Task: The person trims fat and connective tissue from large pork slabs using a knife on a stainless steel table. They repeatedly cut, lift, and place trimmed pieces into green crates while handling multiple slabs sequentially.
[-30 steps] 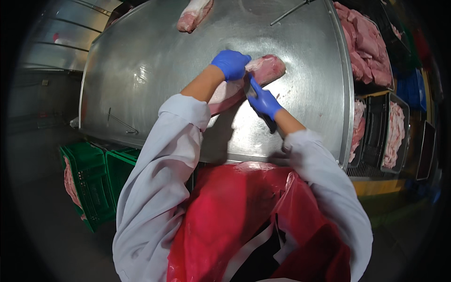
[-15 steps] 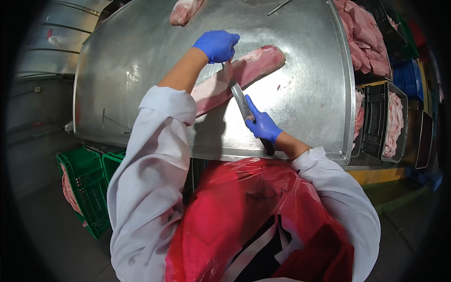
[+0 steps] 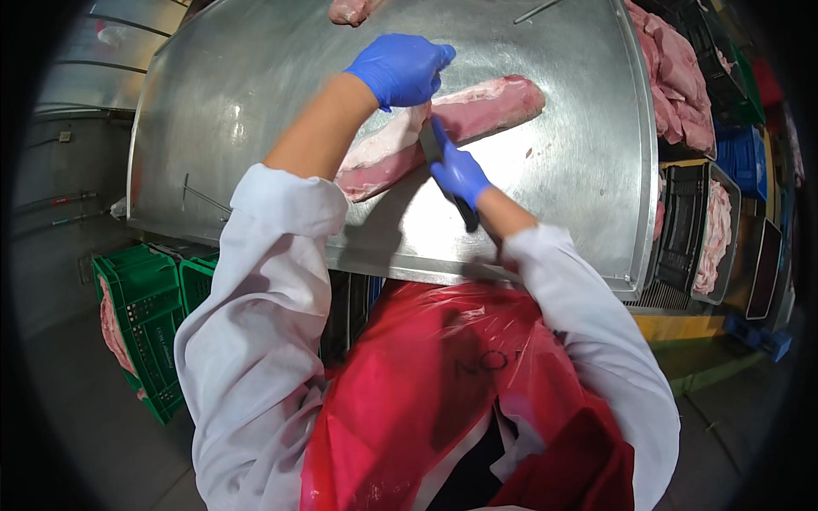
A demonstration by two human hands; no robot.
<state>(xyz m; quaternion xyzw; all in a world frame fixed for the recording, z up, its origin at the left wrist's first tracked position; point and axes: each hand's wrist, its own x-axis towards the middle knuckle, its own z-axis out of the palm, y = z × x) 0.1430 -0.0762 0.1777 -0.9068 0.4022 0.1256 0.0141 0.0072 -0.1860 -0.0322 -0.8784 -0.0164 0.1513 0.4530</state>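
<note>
A long, pale-pink slab of meat [image 3: 494, 106] with whitish fat along its upper side lies slantwise on the metal table. My right hand [image 3: 461, 177], in a blue glove, is closed round the dark handle of a knife [image 3: 432, 145], with the forefinger stretched along it. The blade points away from me and meets the slab's middle; its tip is hidden. Just above the slab, my blue-gloved left hand [image 3: 396, 70] is closed in a pinch. Under its fingers a thin strip rises from the meat beside the blade, mostly hidden by the hand.
Another piece of meat [image 3: 351, 10] and a thin metal rod [image 3: 537, 10] lie at the table's [image 3: 247, 77] far side. A second rod [image 3: 207, 199] lies near its left edge. Crates of meat [image 3: 716, 230] stand at right, green crates [image 3: 149, 319] at lower left.
My left hand has moved slightly nearer the top of the picture. My right hand and the knife have shifted up and left along the slab. The whole view has shifted a little.
</note>
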